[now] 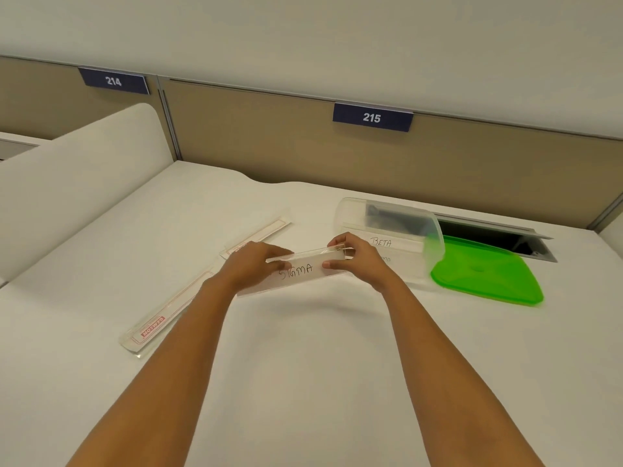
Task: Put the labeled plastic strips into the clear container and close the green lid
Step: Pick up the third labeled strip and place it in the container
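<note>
White table; both hands' fingers pinched the SIGMA strip level, aimed at the container at two o'clock.

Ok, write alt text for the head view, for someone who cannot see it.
Two bare hands, left hand and right hand, hold a plastic strip labeled SIGMA above a white table. To the right, a clear container holds a strip marked BETA, beside the green lid. Two more strips lie left.

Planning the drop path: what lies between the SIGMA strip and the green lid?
In the head view, the clear container with the BETA strip inside sits between the SIGMA strip and the green lid.
</note>
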